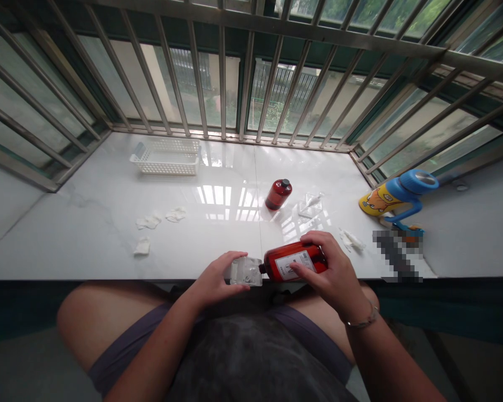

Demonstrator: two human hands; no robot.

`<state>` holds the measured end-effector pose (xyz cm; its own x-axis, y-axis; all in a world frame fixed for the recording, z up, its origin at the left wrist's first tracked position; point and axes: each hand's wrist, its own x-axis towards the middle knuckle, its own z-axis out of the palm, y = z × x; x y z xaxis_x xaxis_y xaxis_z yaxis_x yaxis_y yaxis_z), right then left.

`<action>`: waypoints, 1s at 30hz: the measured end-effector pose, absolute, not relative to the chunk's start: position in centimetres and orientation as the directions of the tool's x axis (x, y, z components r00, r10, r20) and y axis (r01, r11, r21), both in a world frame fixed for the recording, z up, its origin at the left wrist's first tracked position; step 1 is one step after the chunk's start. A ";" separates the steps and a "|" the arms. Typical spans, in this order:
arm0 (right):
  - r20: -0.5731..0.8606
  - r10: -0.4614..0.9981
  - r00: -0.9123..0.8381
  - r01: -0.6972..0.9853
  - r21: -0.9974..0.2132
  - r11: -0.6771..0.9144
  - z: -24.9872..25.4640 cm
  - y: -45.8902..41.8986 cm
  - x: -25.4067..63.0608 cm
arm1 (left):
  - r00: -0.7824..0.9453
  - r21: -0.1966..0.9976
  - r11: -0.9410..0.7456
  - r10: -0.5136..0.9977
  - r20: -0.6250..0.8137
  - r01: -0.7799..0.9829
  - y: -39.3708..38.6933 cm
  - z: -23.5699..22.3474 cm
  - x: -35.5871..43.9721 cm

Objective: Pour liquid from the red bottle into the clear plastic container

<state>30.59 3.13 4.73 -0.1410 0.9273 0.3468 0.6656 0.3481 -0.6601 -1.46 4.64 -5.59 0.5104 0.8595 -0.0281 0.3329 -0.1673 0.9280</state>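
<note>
My right hand (324, 268) is wrapped round a red-brown bottle (291, 261) with a white label, tipped on its side with its neck to the left. Between the thumb and fingers of my left hand (218, 279) is a clear square glass container (246, 271). The bottle's dark mouth meets the right side of the container; I cannot make out whether liquid is flowing. Both are over the counter's front edge. A second red-brown bottle (279, 194) with a black cap stands behind them on the white counter (218, 240).
A white plastic basket (165, 162) sits at the back left. Crumpled tissues (148, 222) lie on the left, another tissue (352, 240) on the right, near clear glass pieces (310, 205). A yellow and blue flask (396, 192) stands at right. Metal window bars (222, 84) line the back.
</note>
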 end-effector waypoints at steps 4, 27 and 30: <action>0.288 0.954 -0.084 0.636 -0.722 0.274 3.7 3.2 30.6 | 0.502 0.930 -0.151 0.864 -0.040 0.334 4.6 -5.7 -1.5; -0.271 0.955 0.123 -0.258 -0.938 -0.233 -2.9 2.5 28.6 | 0.352 1.000 0.018 0.936 -0.010 -0.017 4.5 -7.1 -0.2; -0.414 0.908 0.064 -0.490 -0.806 -0.332 -3.3 1.8 27.2 | 0.278 0.998 -0.038 0.960 0.020 0.059 4.8 -7.7 -0.4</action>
<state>27.17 1.76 -3.26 0.0639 0.9082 -0.4135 -0.4905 -0.3323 -0.8056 -0.37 4.81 -7.66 0.2782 0.9603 0.0198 0.0590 -0.0377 0.9975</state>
